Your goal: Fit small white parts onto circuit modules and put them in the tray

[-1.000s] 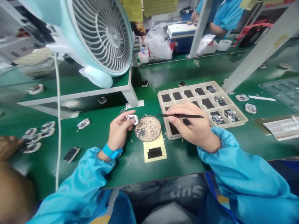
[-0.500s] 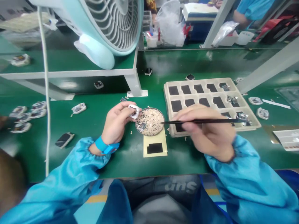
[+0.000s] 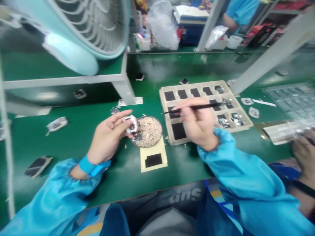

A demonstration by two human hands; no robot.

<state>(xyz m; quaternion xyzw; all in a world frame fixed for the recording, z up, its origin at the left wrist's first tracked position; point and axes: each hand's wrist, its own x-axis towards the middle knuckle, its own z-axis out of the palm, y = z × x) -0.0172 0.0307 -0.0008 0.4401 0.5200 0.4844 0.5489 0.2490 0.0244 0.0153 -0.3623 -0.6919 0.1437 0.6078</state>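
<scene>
My left hand, with a blue wrist strap, pinches a small white watch-like housing at the left rim of a round dish. Many tiny pale and dark parts fill the dish, and some silvery pieces lie at its left side. Black tweezers are held in my right hand, their tip pointing left above the dish's upper right edge. That hand hovers over a beige compartment tray of black pads and small metallic parts. Below the dish is a yellow sheet with a black patch.
A light-blue fan stands on a shelf at the upper left. More housings and a dark-faced case lie on the green bench. Another person's hand is at the right edge, near a clear tray.
The view has swung to the right, so the scene sits further left. My right hand has lifted upward with the tweezers, away from the dish. My left hand still holds the housing.
</scene>
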